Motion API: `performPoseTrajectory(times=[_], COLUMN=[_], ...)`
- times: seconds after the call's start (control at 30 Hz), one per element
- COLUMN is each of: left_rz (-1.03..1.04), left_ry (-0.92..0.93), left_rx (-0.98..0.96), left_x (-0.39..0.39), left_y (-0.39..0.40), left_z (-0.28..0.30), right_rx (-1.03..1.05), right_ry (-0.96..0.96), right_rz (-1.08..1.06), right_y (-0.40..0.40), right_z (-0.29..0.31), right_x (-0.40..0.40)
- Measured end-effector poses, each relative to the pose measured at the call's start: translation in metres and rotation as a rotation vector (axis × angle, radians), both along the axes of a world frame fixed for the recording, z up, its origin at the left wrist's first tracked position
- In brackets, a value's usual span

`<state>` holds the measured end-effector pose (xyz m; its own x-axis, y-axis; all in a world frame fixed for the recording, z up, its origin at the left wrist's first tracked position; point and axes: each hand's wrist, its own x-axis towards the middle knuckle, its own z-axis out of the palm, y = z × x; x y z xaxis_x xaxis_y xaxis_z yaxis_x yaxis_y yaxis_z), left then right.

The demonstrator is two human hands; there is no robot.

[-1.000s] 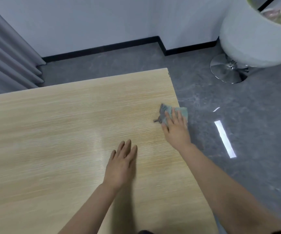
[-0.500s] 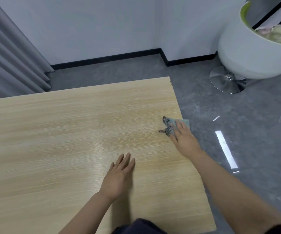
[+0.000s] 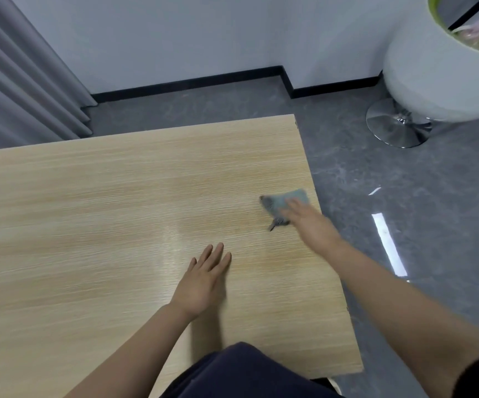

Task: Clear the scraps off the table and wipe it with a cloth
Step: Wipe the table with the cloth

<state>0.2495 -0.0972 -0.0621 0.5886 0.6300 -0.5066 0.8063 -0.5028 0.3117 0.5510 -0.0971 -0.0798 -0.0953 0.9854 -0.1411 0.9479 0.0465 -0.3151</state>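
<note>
Worktop (image 3: 103, 225) of pale wood grain spans the view, no scraps visible on it. Left hand (image 3: 201, 282) lies flat on it, fingers straight, holding nothing. Right hand (image 3: 307, 222) presses a small blue-grey cloth (image 3: 278, 203) down near the right edge; blur hides whether its fingers curl. Cloth looks light, soft and limp, likely to bunch; flat palm pressure on its middle should serve best.

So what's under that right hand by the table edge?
A blue-grey cloth lies under the right hand, flat on the wooden table. Its far part shows; the part beneath the palm is covered and blurred.
</note>
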Motion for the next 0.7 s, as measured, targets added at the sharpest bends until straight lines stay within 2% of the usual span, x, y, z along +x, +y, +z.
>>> performPoseTrajectory(times=[0.13, 0.2, 0.27, 0.37, 0.4, 0.43, 0.47, 0.6, 0.7], left_rz=[0.021, 0.026, 0.016, 0.002, 0.004, 0.007, 0.007, 0.023, 0.035], left_ry=[-0.001, -0.004, 0.007, -0.01, -0.025, -0.031, -0.029, -0.028, -0.025], left_rx=[0.002, 0.001, -0.008, -0.018, -0.021, -0.027, -0.032, -0.014, -0.016], left_x=[0.001, 0.002, 0.002, 0.0, 0.0, -0.001, -0.001, -0.001, 0.0], left_y=[-0.001, 0.0, 0.0, 0.001, 0.002, 0.002, 0.002, 0.001, 0.0], left_z=[-0.002, -0.003, -0.003, -0.004, -0.004, -0.004, -0.005, -0.006, -0.006], right_rx=[-0.135, -0.095, -0.054, -0.016, -0.015, -0.01, -0.012, -0.177, -0.233], right_ry=[0.031, 0.022, 0.015, 0.096, 0.069, 0.04, 0.018, -0.053, -0.073], right_rz=[-0.4, -0.47, -0.328, 0.182, 0.312, 0.357, 0.309, -0.132, -0.283], right_y=[0.025, 0.028, 0.022, -0.003, -0.008, -0.007, -0.001, 0.034, 0.037], right_z=[0.007, 0.002, -0.006, -0.012, -0.009, -0.008, -0.008, -0.001, 0.008], right_x=[0.015, 0.004, -0.019, -0.054, -0.056, -0.05, -0.04, 0.003, -0.001])
